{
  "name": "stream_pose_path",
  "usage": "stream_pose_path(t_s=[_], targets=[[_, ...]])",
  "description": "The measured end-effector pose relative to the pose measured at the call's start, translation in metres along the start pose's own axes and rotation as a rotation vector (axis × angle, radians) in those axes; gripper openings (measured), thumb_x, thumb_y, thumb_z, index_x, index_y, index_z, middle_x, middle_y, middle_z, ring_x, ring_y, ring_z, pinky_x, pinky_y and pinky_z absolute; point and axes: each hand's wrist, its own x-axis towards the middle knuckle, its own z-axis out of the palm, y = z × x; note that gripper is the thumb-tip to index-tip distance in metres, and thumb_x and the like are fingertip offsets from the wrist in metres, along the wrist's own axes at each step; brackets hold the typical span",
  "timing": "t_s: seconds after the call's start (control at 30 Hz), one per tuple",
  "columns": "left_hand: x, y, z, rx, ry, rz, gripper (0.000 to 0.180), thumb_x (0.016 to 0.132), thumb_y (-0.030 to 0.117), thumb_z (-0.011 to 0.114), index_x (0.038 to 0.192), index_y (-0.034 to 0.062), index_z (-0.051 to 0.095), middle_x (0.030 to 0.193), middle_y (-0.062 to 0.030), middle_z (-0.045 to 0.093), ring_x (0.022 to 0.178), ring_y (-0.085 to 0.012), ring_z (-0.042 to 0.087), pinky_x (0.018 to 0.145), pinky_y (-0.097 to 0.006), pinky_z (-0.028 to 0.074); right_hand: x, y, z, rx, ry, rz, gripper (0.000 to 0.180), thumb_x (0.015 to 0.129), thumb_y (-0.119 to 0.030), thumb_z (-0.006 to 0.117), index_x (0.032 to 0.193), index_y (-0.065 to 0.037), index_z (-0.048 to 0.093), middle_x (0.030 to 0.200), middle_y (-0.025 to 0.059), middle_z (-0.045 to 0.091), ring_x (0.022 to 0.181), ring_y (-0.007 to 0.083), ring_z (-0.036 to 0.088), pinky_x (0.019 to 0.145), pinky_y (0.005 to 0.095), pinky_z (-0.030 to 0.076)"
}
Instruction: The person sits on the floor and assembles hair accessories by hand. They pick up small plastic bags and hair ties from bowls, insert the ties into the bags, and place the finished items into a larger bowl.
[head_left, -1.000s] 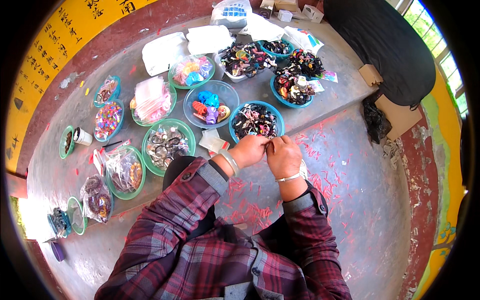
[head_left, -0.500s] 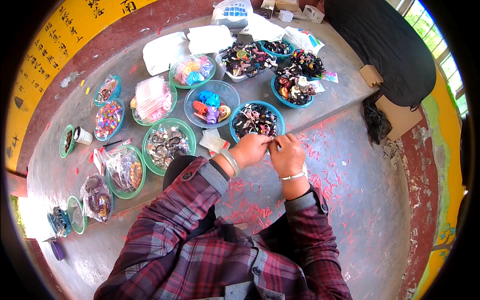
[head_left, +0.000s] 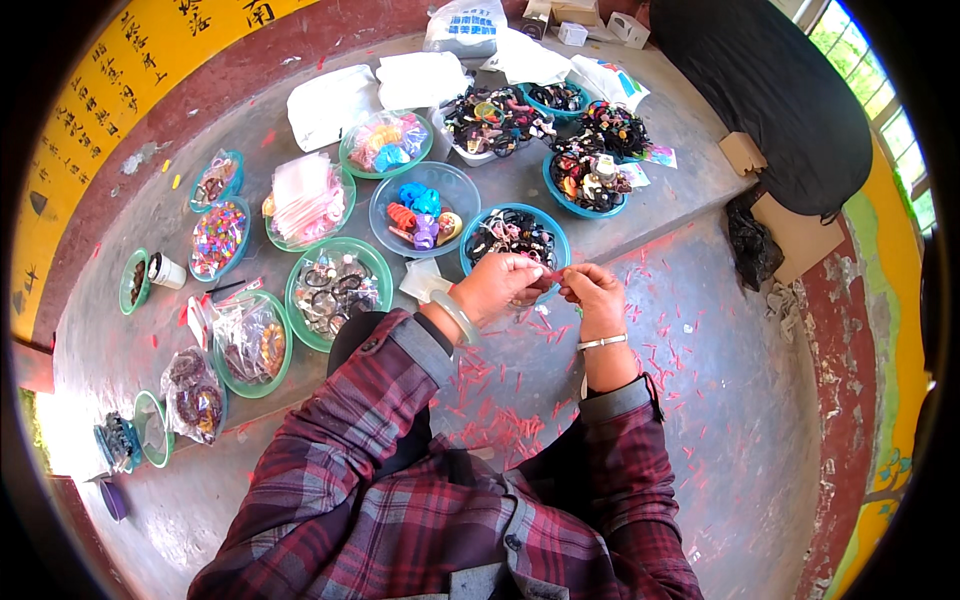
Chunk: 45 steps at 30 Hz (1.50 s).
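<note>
Head view: left hand point(head_left: 497, 285), right hand point(head_left: 592, 290) grips pinched shut on small pink strip point(head_left: 551, 274); blue bowl point(head_left: 553, 240) near.

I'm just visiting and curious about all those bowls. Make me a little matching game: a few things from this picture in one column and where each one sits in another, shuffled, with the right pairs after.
Things:
1. clear bowl of bright blue and orange pieces
2. small white cup
3. pink scraps
4. black cloth

Places:
A. scattered on the floor below the hands
B. far right, by the cardboard
C. middle of the bowls, beyond the left hand
D. far left, next to a small green bowl

Pairs: 1-C, 2-D, 3-A, 4-B
</note>
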Motion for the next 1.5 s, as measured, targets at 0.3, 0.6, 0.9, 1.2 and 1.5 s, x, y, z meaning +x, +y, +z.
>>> stream_pose_path(t_s=[0.3, 0.6, 0.9, 1.2, 1.5], targets=[[0.000, 0.007, -0.011, -0.142, 0.142, 0.044, 0.023, 0.088, 0.015, 0.048, 0.100, -0.0033, 0.056, 0.094, -0.0096, 0.059, 0.087, -0.0160, 0.058, 0.076, -0.026, 0.048, 0.022, -0.008, -0.043, 0.026, 0.162, -0.056, 0.009, 0.075, -0.008, 0.060, 0.078, 0.000, 0.062, 0.066, 0.0036, 0.059, 0.056, 0.0099, 0.054, 0.052, 0.0208, 0.042], [-0.001, 0.009, -0.019, -0.240, 0.277, 0.111, 0.023, 0.088, 0.012, 0.048, 0.099, -0.0070, 0.052, 0.096, -0.0153, 0.058, 0.089, -0.0214, 0.058, 0.080, -0.028, 0.048, 0.045, -0.004, -0.171, -0.531, 0.549, -0.088, 0.018, 0.069, -0.017, 0.063, 0.079, -0.002, 0.066, 0.070, 0.0088, 0.063, 0.059, 0.0134, 0.058, 0.056, 0.0240, 0.045], [-0.005, 0.012, -0.013, -0.184, 0.237, 0.084, 0.022, 0.088, 0.014, 0.049, 0.099, -0.0050, 0.054, 0.096, -0.0135, 0.058, 0.090, -0.0203, 0.058, 0.079, -0.028, 0.047, -0.005, 0.016, -0.263, -1.214, 1.001, 0.432, 0.027, 0.070, -0.024, 0.056, 0.090, -0.010, 0.066, 0.092, 0.0166, 0.062, 0.088, 0.0312, 0.060, 0.076, 0.0357, 0.047], [-0.003, 0.006, -0.010, -0.120, 0.208, 0.080, 0.024, 0.088, 0.015, 0.048, 0.099, -0.0057, 0.054, 0.096, -0.0130, 0.058, 0.089, -0.0190, 0.058, 0.079, -0.027, 0.047, -0.029, 0.027, -0.285, -1.264, 1.194, 0.398, 0.035, 0.077, -0.019, 0.049, 0.111, -0.023, 0.056, 0.124, 0.0102, 0.042, 0.113, 0.0287, 0.043, 0.091, 0.0443, 0.036], [0.004, 0.004, -0.003, -0.102, 0.181, 0.071, 0.024, 0.088, 0.014, 0.048, 0.099, -0.0058, 0.054, 0.096, -0.0129, 0.058, 0.088, -0.0192, 0.058, 0.078, -0.026, 0.048, 0.010, 0.016, -0.249, -0.614, 0.680, -0.138, 0.025, 0.074, -0.015, 0.062, 0.098, -0.010, 0.062, 0.098, 0.0076, 0.062, 0.092, 0.0240, 0.058, 0.077, 0.0366, 0.045]])
